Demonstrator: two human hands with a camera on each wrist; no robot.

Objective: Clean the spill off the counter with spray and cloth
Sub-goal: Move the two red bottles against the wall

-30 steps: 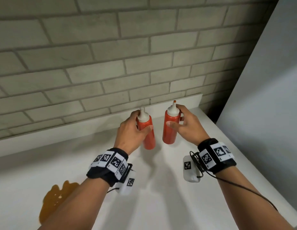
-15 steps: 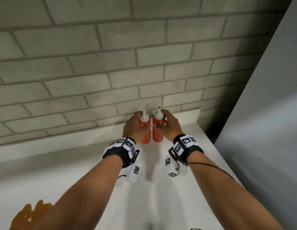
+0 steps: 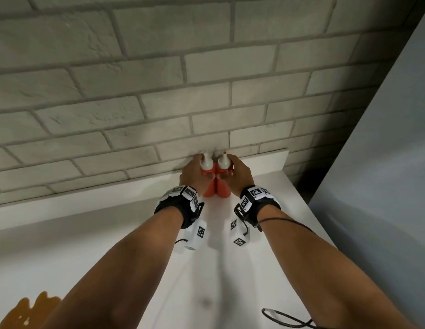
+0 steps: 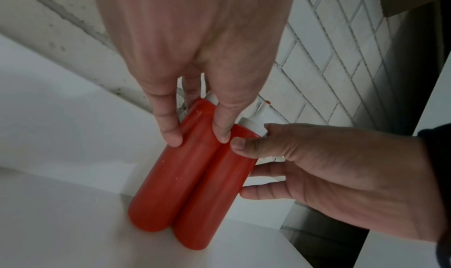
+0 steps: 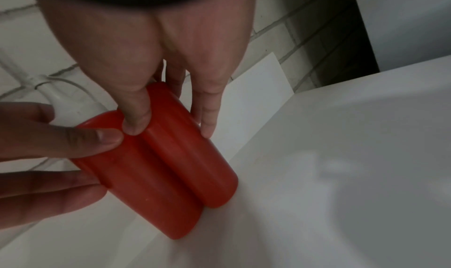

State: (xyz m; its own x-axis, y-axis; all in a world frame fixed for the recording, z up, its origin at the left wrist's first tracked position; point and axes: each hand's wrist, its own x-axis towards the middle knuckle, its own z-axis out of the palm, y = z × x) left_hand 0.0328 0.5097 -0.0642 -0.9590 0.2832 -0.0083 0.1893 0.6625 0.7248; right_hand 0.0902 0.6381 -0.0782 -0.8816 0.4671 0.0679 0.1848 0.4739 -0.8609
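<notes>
Two red squeeze bottles with white nozzle caps stand upright and touching at the back of the white counter [image 3: 230, 281]. My left hand [image 3: 192, 174] grips the left bottle [image 3: 209, 192] near its top, thumb and fingers [image 4: 171, 135] curled round it. My right hand [image 3: 238, 176] grips the right bottle [image 3: 223, 191] the same way, and its thumb [image 5: 134, 125] lies in the groove between the two. An orange-brown spill [image 3: 23, 312] lies at the counter's near left, partly behind my left forearm. No spray or cloth is in view.
A grey brick wall [image 3: 159, 91] with a low white backsplash strip [image 3: 266, 160] runs right behind the bottles. A tall grey panel [image 3: 384, 162] closes off the right side, with a dark gap [image 3: 301, 179] at the back corner. A black cable [image 3: 285, 319] loops near my right forearm.
Both hands have carried the bottles away from me to the back wall and brought them together; they were apart a second ago and now touch. The spill has slid toward the lower left.
</notes>
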